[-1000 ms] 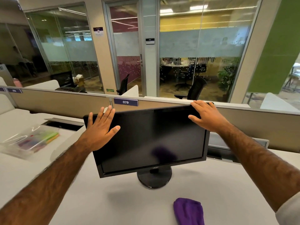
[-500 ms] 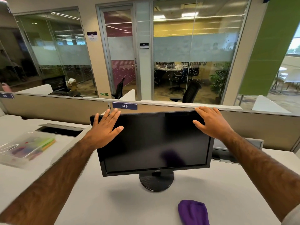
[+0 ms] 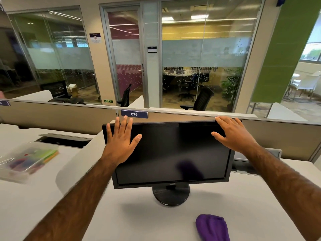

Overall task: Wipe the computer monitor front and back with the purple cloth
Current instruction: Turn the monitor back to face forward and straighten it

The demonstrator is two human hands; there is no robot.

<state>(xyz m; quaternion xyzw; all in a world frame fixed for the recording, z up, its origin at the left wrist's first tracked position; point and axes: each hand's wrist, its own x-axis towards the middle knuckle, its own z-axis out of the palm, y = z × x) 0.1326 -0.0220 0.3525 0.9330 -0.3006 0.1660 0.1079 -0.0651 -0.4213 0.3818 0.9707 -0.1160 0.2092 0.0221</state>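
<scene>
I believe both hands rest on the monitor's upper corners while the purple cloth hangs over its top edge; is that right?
No: the head view shows the purple cloth lying on the desk before the monitor. The left hand and right hand do rest on its upper corners.

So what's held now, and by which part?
Nothing gripped. Left hand and right hand rest flat on upper corners of the black flat-panel monitor; crumpled purple cloth lies untouched on the white desk.
</scene>
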